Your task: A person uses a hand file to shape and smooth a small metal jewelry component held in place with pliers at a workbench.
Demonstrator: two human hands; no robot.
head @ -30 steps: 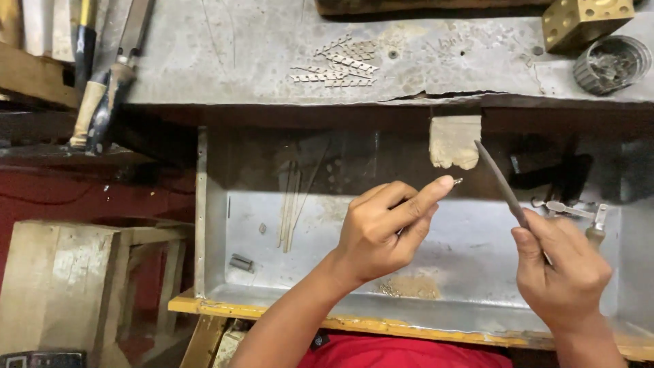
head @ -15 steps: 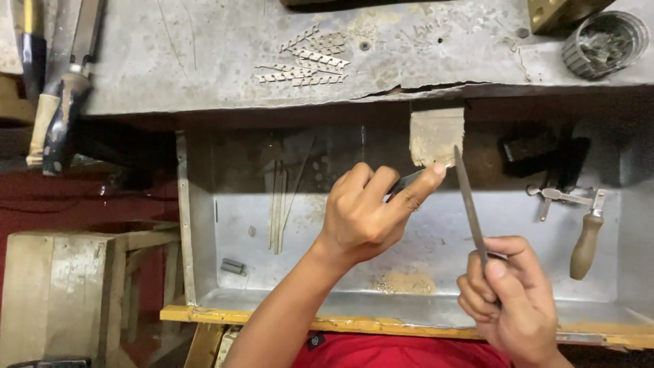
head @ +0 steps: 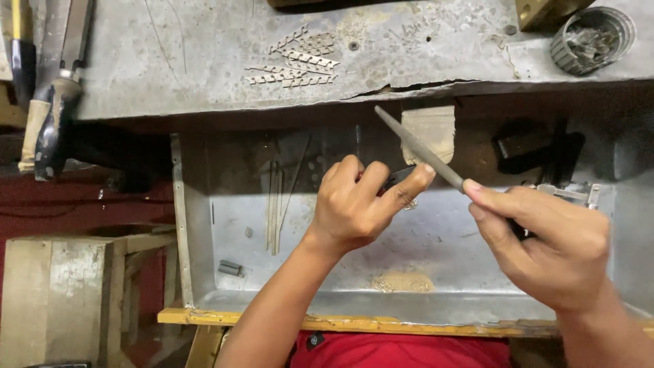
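Left hand [head: 357, 208] at centre frame, fingers curled shut, pinching a small dark piece [head: 397, 178] between thumb and forefinger tip. Slim grey file [head: 419, 150] just right of that, crossing over the forefinger tip, gripped at its lower end by the closed right hand [head: 545, 242] at right of frame.

Far upper left: pliers [head: 51, 102] on the bench edge. Upper centre: toothed metal strips [head: 296, 65] on the worn grey benchtop [head: 204, 54]. Below: metal tray [head: 225, 300] with thin rods [head: 276, 204] left of the left hand and filings dust [head: 402, 281] under it. Wooden bench peg [head: 432, 126] right behind the file. Upper right: round tin [head: 591, 39].

Long axis of the file diagonal, tip pointing to upper left, handle end hidden in the right palm
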